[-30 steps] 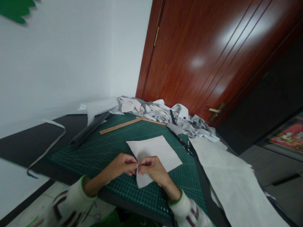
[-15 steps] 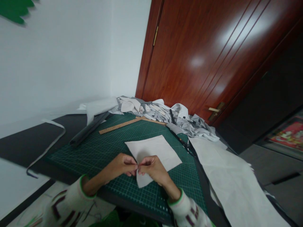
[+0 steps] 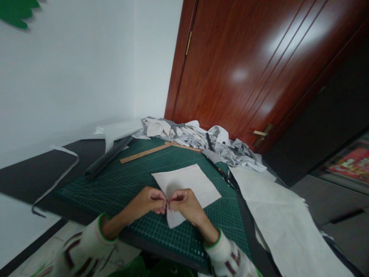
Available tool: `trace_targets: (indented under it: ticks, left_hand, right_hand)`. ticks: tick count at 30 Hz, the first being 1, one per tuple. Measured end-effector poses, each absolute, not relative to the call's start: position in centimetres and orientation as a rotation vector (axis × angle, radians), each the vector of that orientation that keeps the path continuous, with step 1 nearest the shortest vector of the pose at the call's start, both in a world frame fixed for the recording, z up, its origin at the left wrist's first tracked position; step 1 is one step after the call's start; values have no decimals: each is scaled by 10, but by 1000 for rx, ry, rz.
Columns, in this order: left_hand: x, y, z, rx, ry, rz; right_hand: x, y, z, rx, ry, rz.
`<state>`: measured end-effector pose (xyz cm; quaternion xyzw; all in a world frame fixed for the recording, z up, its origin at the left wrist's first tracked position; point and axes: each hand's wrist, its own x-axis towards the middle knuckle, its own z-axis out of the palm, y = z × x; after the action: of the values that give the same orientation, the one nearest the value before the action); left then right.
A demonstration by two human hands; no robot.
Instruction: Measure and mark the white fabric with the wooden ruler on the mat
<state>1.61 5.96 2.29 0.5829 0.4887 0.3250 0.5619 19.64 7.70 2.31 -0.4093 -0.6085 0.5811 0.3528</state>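
A pale square of fabric lies on the green cutting mat, its near left edge lifted between my hands. My left hand is closed in a pinch at that edge. Right beside it, my right hand pinches the same edge from the other side, thumb and forefinger together. The fingertips of both hands nearly meet. Below them a corner of the fabric hangs toward the mat's near side. Whether something small sits between the fingertips is too fine to make out.
Wooden rulers lie across the mat's far part. Black-handled scissors rest at its right. Behind is a heap of cloth scraps. A large pale cloth drapes over the right side; a dark roll lies left, near a narrow strip.
The fingertips have drawn very slightly apart along the fabric's edge. Otherwise the hands and the fabric stay in nearly the same place.
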Motion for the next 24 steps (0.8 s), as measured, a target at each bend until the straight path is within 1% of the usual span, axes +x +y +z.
trace_targets:
  ticks: [4, 8, 11, 14, 17, 21, 24]
  left_hand:
    - [16, 59, 25, 1323, 1177, 851]
    - [17, 59, 24, 1279, 1347, 953]
    - [16, 60, 21, 1335, 1315, 1024]
    - [12, 61, 21, 1542, 1414, 1105]
    - [5, 62, 26, 1728, 1524, 1072]
    - [-7, 69, 33, 1724, 1642, 1007]
    - [-13, 77, 34, 1626, 1707, 973]
  right_hand:
    - [197, 73, 28, -989, -1610, 1524]
    - [196, 57, 27, -827, -1870, 1572]
    - [198, 46, 28, -780, -2086, 1477]
    - [206, 47, 34, -789, -2126, 1338]
    - [226, 60, 38, -1022, -2093, 1039]
    - [261, 81, 31, -1663, -2112, 510]
    - [282, 87, 24, -1889, -2028, 376]
